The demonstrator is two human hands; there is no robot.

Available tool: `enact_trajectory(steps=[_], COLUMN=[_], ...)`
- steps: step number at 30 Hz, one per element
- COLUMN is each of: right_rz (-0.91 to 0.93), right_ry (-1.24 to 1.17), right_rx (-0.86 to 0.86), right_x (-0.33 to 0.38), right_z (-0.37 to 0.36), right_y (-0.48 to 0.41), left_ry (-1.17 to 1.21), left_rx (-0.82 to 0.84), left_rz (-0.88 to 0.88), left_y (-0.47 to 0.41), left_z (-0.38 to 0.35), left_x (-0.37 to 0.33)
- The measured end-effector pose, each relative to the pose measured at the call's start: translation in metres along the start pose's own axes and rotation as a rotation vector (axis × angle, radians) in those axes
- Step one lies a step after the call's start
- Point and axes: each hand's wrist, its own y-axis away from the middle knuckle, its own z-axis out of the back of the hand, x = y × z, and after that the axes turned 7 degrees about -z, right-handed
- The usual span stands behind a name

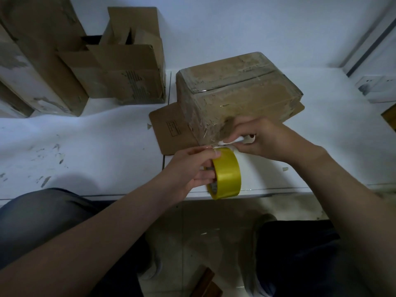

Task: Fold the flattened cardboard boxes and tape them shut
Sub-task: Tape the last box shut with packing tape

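Observation:
A folded brown cardboard box (235,86) stands on the white table (85,142), its top seam and near side covered with clear tape. My left hand (192,168) grips a yellow roll of tape (227,173) at the table's front edge, just below the box's near corner. A strip of clear tape runs from the roll up to that corner. My right hand (263,138) grips a small white object (246,139) against the tape strip; what it is I cannot tell. A flat piece of cardboard (169,129) lies under the box.
An open cardboard box (128,67) with raised flaps stands at the back left, with larger boxes (38,61) leaning beside it. A white item (377,88) sits at the far right. My knees and the floor lie below the table's edge.

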Motion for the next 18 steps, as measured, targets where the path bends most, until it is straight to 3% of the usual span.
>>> enact_trajectory(steps=[9,18], right_rz=[-0.183,-0.412], right_ry=[-0.020,-0.374], right_rx=[-0.022,-0.496], right_x=[-0.014,0.003], right_z=[0.011,0.013], right_y=[0.017,-0.015], left_ry=[-0.032,-0.280], left_rx=[-0.024,-0.095], left_rz=[0.023,-0.031], left_y=[0.001,0.005], left_z=[0.000,0.012], left_x=[-0.001,-0.006])
